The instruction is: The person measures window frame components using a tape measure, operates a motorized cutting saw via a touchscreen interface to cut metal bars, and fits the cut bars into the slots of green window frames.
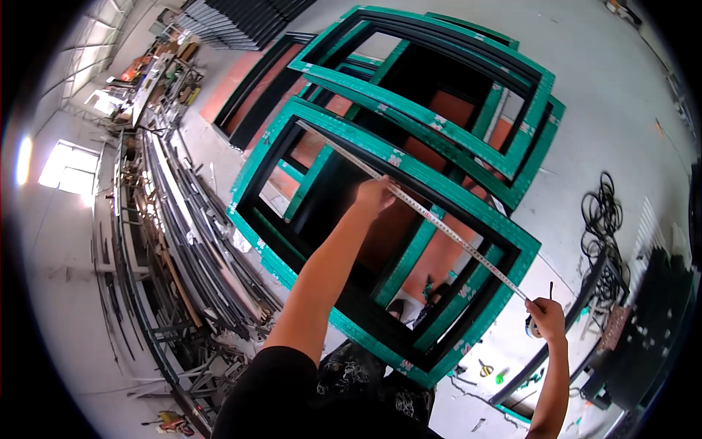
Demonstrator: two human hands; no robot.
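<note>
A tape measure's blade (459,239) stretches slantwise across the nearest green-covered frame (351,135), from its far left corner to beyond its right side. My left hand (374,194) pinches the blade near its middle, over the frame's opening. Just past the frame's right edge, my right hand (546,317) is closed round the tape measure's case (532,328), which shows only in part beneath the fingers. The frame has black inner edges and lies on top of other frames.
More green-covered frames (439,121) are stacked behind. Long metal profiles (175,227) fill a rack at left. Scissors (485,369) and a small green item (500,379) lie on the floor near my right forearm. Coiled black strips (602,212) and dark panels (643,329) sit at right.
</note>
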